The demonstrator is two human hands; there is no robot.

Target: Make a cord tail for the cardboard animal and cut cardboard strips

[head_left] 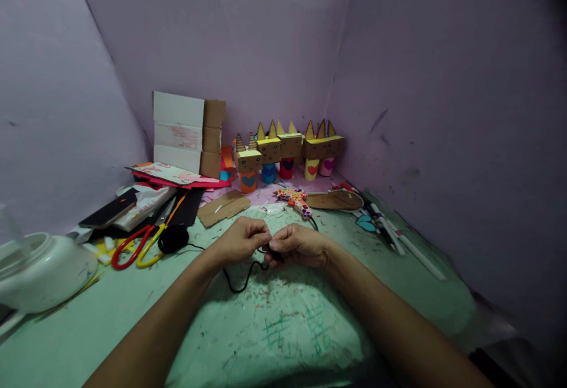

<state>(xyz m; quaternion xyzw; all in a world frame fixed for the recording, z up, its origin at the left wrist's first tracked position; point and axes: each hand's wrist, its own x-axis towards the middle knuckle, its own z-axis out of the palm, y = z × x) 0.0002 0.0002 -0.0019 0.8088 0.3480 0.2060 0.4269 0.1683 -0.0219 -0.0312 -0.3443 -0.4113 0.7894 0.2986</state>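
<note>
My left hand [241, 240] and my right hand [299, 245] meet over the middle of the green table [133, 311], both with fingers pinched. Between them runs a black yarn strand [241, 281] that loops down toward me and leads left to a black yarn ball [173, 238]. My right hand's fingertips close on a small dark bit of the yarn; the left pinches the strand beside it.
Red and yellow scissors [135, 248] lie left of the yarn ball. A white bowl [39, 270] sits at far left. Several cardboard cat figures [287, 152] stand along the back wall, a patterned glue gun [296, 199] and markers [398, 240] lie to the right, papers and a box [188, 134] to the back left.
</note>
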